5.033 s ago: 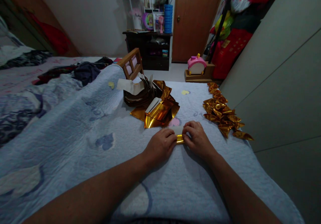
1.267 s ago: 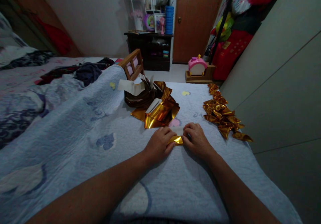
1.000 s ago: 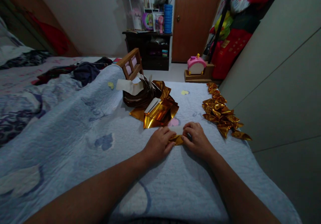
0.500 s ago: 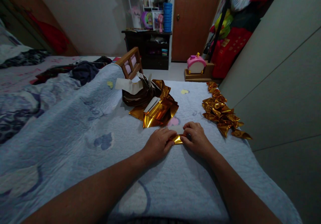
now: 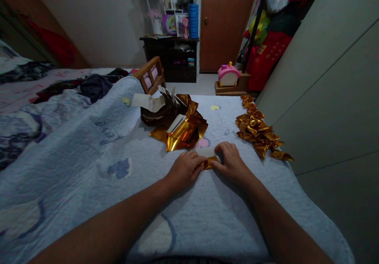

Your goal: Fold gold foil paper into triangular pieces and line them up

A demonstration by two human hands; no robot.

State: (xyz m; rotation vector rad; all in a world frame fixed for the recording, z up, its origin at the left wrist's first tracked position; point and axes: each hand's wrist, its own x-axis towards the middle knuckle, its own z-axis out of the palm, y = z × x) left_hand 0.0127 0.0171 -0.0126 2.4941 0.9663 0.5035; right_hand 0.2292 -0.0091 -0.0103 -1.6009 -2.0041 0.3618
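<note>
A sheet of gold foil paper [image 5: 211, 162] with a whitish back lies on the bed between my hands, its near edge turned up in a gold fold. My left hand [image 5: 185, 168] grips its left side, thumb and fingers pressed on the fold. At the right side, my right hand [image 5: 230, 162] pinches the sheet with thumb and curled fingers. Just beyond sits a loose pile of gold foil sheets [image 5: 186, 133], beside a thick dark-edged stack of paper [image 5: 156, 114]. Folded gold foil pieces [image 5: 257, 132] lie in a heap to the right.
A pale blue quilt [image 5: 118, 201] with heart shapes covers the bed. A wooden bed rail [image 5: 154, 72] stands at the far edge, with a pink toy [image 5: 228, 75] to its right. Along the right side runs a pale cabinet [image 5: 331, 82]. Crumpled clothes [image 5: 96, 87] lie at left.
The gold fold between my hands has turned duller and shifted, and my right thumb has moved slightly left along it. The whole view has shifted a little.
</note>
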